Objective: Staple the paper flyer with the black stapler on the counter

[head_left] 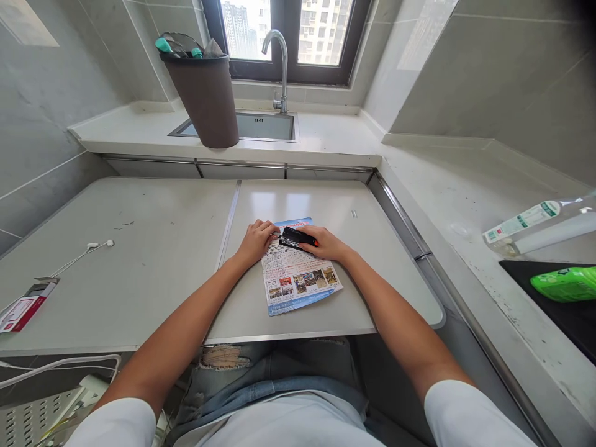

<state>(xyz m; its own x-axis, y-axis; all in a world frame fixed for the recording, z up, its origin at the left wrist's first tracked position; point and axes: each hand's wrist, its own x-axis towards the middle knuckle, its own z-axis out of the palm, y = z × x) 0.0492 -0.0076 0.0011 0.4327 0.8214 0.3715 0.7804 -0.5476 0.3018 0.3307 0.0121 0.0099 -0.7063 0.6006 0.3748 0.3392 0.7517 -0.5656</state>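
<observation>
A black stapler point(294, 236) with an orange-red part at its rear lies over the upper half of a printed leaflet point(298, 270). My right hand point(326, 243) is closed around the stapler's rear end. At the stapler's front end, by the leaflet's left edge, my left hand point(256, 242) has its fingers drawn together. A small pale bit shows at those fingertips; what they pinch is too small to make out. The leaflet has rows of text, small photos and blue borders, and its lower right corner curls up. Two thin staple strips point(354, 213) lie on the table to the right.
The folding table point(177, 248) has a seam left of the leaflet. White earphones point(100, 245) and a red-white box point(28, 305) lie at left. Behind, a brown bin point(205, 99) stands by the sink point(274, 127). A clear bottle point(535, 226) and green packet point(565, 284) lie right.
</observation>
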